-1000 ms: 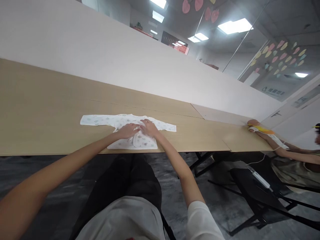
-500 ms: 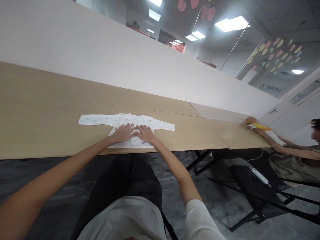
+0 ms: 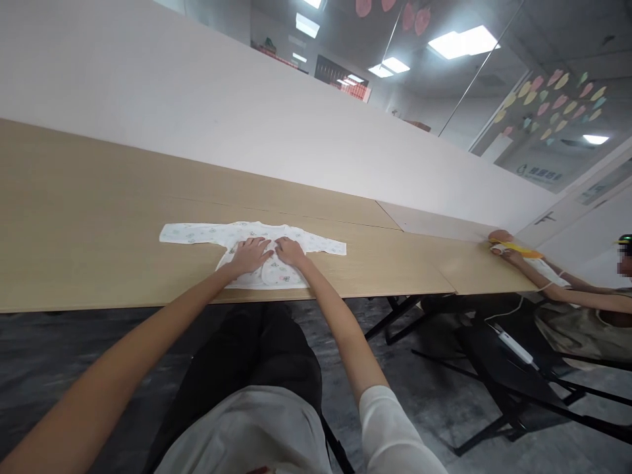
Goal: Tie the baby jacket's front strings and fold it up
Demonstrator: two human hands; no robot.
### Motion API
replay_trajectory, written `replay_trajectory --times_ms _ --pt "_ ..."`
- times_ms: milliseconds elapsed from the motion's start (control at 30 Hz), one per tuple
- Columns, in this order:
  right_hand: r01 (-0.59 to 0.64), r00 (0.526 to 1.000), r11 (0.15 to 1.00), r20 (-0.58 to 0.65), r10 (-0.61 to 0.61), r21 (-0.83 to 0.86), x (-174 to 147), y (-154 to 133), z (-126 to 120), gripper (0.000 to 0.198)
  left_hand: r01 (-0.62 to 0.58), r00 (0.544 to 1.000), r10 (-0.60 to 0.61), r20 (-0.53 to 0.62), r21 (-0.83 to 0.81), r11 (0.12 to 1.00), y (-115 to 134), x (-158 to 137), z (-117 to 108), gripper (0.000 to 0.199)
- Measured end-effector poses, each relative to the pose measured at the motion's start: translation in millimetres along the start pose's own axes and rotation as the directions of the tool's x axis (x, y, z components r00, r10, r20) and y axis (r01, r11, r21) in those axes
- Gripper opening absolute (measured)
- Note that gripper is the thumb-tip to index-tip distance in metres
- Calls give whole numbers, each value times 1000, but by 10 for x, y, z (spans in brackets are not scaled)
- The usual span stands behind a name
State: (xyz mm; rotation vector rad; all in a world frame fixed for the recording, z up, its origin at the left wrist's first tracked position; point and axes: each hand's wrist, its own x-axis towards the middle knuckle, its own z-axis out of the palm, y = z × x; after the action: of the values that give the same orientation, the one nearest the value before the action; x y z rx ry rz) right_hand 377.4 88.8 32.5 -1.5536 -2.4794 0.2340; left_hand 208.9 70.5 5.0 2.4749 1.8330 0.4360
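Observation:
A white long-sleeved baby shirt with small pale prints lies spread on the table, sleeves stretched out to both sides and its hem by the front edge. My left hand rests on the left half of its chest, fingers stretched out over the cloth. Just to the right, my right hand is at the chest near the front overlap, its fingers bent and drawn together on the fabric. The cloth under both palms is hidden.
The long wooden table runs along a white partition with glass above. To the right, another person's hands hold a doll in yellow cloth. A black folding chair carries a white power strip.
My right hand has shifted slightly up and right, its fingers going from flat to bent. My left hand has moved slightly up, opening a gap between the hands.

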Motion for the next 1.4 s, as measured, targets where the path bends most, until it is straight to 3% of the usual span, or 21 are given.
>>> replay_trajectory --times_ms 167,333,433,600,967,1400 --pt "-65 998 998 8 65 1 171 12 -59 36 57 998 -57 15 17 998 106 91 -35 56" --pt "-209 976 978 -63 210 22 452 -148 -30 33 327 945 -325 41 -102 939 133 484 -147 48" --pt "-230 963 972 -136 235 46 516 -226 100 36 409 909 -417 -18 -163 898 155 567 -96 46" --pt "-258 941 959 -197 277 115 531 -209 240 37 400 903 -421 -81 -196 895 154 521 9 45" --pt "-221 935 933 -208 286 285 491 -146 256 29 372 899 -425 -106 -324 870 116 502 8 35" --pt "-194 948 965 -220 231 179 514 -133 293 29 368 910 -398 -117 -214 905 101 500 55 39"
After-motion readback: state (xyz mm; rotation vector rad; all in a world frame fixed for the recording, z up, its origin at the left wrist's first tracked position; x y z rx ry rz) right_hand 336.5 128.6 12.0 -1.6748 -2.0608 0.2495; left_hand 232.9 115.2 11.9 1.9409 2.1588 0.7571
